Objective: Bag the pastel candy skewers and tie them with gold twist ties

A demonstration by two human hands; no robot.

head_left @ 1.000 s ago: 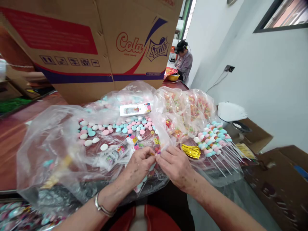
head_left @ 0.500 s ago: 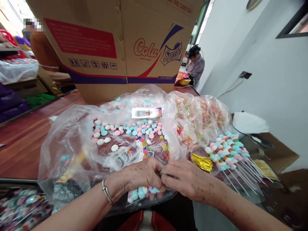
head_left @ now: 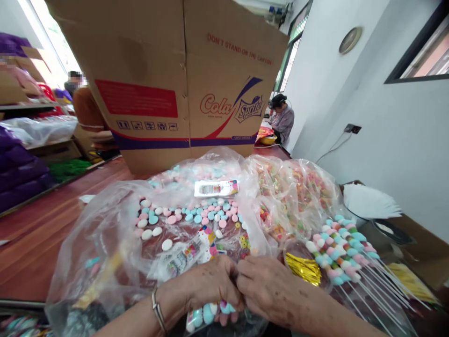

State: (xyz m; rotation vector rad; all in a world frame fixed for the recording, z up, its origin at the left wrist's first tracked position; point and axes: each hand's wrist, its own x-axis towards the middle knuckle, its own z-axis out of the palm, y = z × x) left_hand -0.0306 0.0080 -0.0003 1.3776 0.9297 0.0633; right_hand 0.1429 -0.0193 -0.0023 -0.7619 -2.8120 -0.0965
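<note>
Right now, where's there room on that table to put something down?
The bare red-brown wood of the table, left of the crumpled clear plastic and in front of the big carton, looks best. It's crowded around the left hand and right hand: loose candies beyond, gold ties and candy sticks to the right.

My bagged candies (head_left: pixel 207 313) show pale blue, white and pink; my twist ties (head_left: pixel 303 269) gleam gold; the brown carton (head_left: pixel 150 56) wears 1 red panel and 1 purple-blue band.

Printed cardboard carton (head_left: pixel 150 56), round wall clock (head_left: pixel 350 40), wall socket (head_left: pixel 352 128), seated person in dark cap (head_left: pixel 283 119), green shreds (head_left: pixel 68 170)
</note>
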